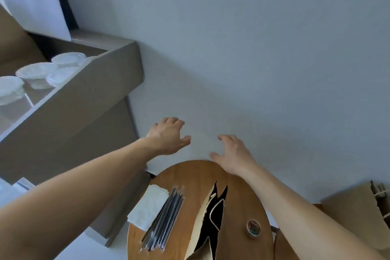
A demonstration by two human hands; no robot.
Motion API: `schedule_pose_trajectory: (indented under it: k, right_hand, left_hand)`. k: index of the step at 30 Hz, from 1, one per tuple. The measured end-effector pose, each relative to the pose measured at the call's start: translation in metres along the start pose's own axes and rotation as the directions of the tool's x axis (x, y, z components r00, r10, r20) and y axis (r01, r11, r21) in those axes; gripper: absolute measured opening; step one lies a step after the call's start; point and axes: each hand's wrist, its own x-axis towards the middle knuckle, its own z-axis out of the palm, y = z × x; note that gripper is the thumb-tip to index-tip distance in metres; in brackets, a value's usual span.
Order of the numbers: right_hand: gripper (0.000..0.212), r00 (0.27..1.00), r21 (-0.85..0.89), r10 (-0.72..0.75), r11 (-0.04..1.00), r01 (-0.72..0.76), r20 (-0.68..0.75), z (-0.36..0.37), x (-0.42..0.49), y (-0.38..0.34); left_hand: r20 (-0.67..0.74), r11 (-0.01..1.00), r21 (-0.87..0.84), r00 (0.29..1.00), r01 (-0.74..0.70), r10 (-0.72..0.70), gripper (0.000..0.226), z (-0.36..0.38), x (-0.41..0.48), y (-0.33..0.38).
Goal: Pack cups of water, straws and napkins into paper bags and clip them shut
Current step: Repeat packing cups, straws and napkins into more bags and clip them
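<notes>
A grey wall [253, 48] fills most of the view. At the left is a brown shelf [95, 91] holding several lidded clear cups [38, 74]. Below is a round wooden table [181, 177]. On it a paper bag [199, 226] stands with its mouth gaping. A second bag [354, 217] is off to the right. White napkins [147, 207] lie left of the open bag, with a bundle of wrapped straws [164, 217] just beside them. Both arms reach past the table's far edge. The left hand [168, 139] and right hand [232, 154] are empty, with fingers loosely spread. A small round tub [253, 228], perhaps of clips, sits right of the bag.
</notes>
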Motion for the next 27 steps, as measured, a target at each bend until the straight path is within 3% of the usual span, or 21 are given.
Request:
schedule_pose_trajectory:
  k: [5,15,23,27]
  right_hand:
    - [0.07,0.977,-0.045,-0.209,0.977,0.208,-0.03,-0.034,0.045,-0.084]
    - [0.065,0.881,-0.123,-0.465,0.882,0.454,-0.082,-0.052,0.086,-0.278]
    - [0.067,0.814,-0.157,-0.581,0.806,0.571,-0.022,-0.016,0.116,-0.42]
    - [0.069,0.767,-0.127,-0.63,0.757,0.641,0.12,0.022,0.123,-0.48]
  left_hand:
    - [-0.188,0.992,-0.001,0.974,0.126,-0.124,0.066,-0.082,-0.023,-0.052]
    - [-0.38,0.945,-0.056,0.869,0.321,-0.318,0.061,-0.185,-0.081,-0.207]
    - [-0.391,0.889,-0.116,0.802,0.443,-0.451,0.063,-0.199,-0.124,-0.331]
    - [-0.371,0.856,-0.163,0.774,0.49,-0.513,0.063,-0.193,-0.144,-0.38]
